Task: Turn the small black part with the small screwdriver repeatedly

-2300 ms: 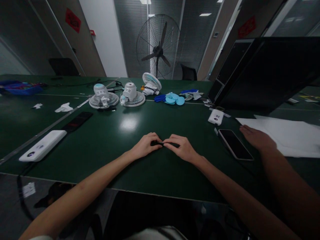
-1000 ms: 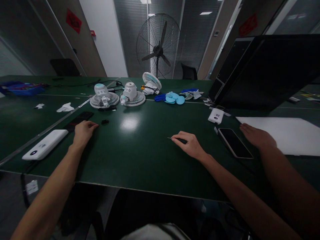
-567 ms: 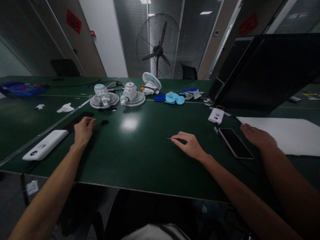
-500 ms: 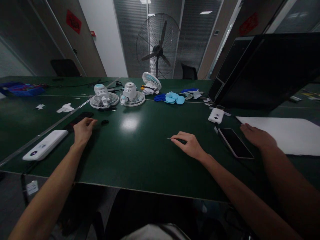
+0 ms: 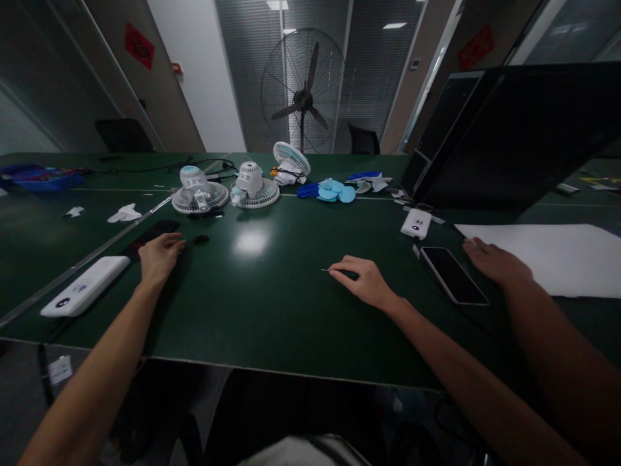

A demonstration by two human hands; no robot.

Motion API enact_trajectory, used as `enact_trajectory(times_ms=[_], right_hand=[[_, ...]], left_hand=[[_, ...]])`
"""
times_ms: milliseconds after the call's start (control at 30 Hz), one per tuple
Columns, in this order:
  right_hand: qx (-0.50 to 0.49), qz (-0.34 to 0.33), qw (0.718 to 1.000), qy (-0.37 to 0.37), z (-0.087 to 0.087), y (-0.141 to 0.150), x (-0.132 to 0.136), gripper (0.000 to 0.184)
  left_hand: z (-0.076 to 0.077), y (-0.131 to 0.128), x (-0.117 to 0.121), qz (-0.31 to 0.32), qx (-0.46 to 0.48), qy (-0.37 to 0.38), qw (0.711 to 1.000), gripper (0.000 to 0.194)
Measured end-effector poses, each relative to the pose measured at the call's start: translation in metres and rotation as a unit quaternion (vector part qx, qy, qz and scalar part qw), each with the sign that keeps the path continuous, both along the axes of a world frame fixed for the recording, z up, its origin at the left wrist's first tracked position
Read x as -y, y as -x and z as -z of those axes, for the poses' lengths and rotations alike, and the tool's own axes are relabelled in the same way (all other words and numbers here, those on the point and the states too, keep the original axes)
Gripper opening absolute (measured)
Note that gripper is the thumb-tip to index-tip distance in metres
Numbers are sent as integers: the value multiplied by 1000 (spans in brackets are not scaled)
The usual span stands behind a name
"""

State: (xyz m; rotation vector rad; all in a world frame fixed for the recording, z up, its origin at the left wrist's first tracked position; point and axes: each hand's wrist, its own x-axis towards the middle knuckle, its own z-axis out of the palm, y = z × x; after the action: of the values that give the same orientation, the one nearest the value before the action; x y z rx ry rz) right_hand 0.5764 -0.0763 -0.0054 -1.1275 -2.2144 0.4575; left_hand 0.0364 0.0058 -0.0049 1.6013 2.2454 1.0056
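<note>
My right hand (image 5: 361, 279) is closed around a small screwdriver (image 5: 350, 274). Its dark handle lies in the fingers, and its thin metal shaft points left, just above the green table (image 5: 272, 317). My left hand (image 5: 161, 257) rests at the table's left side, fingers loosely bent and apart, with nothing visible in them. A dark flat object (image 5: 154, 234), partly hidden by that hand, lies behind it. To the right of its fingertips is a small black piece (image 5: 201, 239). A white power bank (image 5: 86, 286) lies to its left.
Several white fans (image 5: 255, 193) stand at the back, beside light-blue fan blades (image 5: 336, 191). On the right are a phone (image 5: 453, 275), a white device (image 5: 416, 224), a large black screen (image 5: 524, 139), and another person's hand (image 5: 497, 260) on a white sheet (image 5: 557, 259).
The whole view has shifted slightly. My left fingers look a little more spread than before. My right hand keeps its hold on the screwdriver in nearly the same place.
</note>
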Motion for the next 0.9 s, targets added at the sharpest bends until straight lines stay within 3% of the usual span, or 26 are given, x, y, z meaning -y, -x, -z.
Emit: enact_trajectory(times_ms=[267,533,733,900], right_hand=[[0,2,1000,1,0,0,1,26],[4,1,1000,-1,0,-1,1,24],[5,-3,1000,-1,-3,0,2,26],[5,-2,1000,-4,-2,0,2,25]], left_hand=[[-1,-6,2,20,33,-44,998,41],[0,-15,-1,38,-33,-90,995,41],[7,-13,-9,69,-71,-23,995,40],[5,-14,-9,64,-70,-25,995,40]])
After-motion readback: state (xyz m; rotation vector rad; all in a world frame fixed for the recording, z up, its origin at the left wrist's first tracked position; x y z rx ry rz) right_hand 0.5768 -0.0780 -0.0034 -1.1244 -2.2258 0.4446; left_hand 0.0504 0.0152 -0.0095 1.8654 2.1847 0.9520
